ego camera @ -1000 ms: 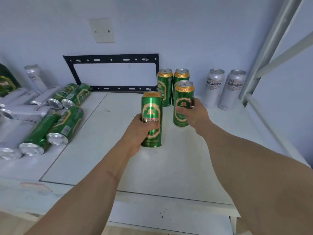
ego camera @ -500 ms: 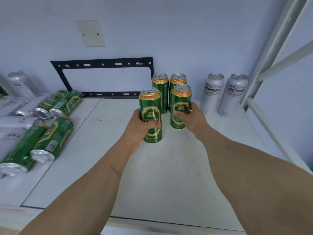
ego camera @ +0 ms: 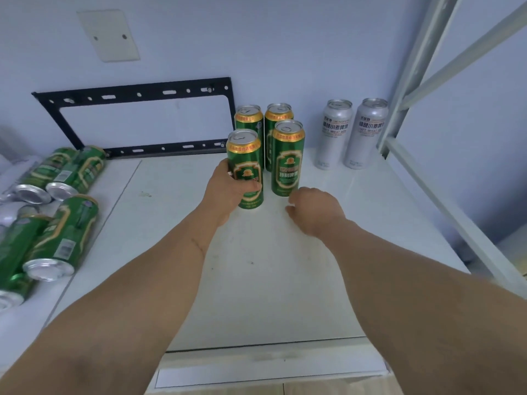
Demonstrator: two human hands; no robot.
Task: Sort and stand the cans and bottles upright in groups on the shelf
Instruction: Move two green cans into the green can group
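Our left hand [ego camera: 229, 186] grips the front-left green can [ego camera: 245, 166], fingers and thumb curled round its lower half; the can stands upright on the white shelf [ego camera: 256, 280], long axis vertical, pull-tab top facing up. Just beside it on the right stands the front-right green can [ego camera: 288, 158], also upright, and our right hand [ego camera: 315, 209] hovers just in front of its base with the fingers loosely curled, holding nothing and not touching the can. Behind these two, close to the wall, stand the back-left green can [ego camera: 248, 118] and the back-right green can [ego camera: 278, 115], so the four green ones form a tight upright square. Further right, apart from that group, two silver cans [ego camera: 352, 132] stand upright side by side near the shelf frame [ego camera: 413, 81]. At the left edge a heap of green cans [ego camera: 65, 235] lies on its side, long axes roughly running toward us, shiny bottoms facing our way, with some silver ones among them, partly cut off. A black metal bracket [ego camera: 137, 94] leans on the wall behind.
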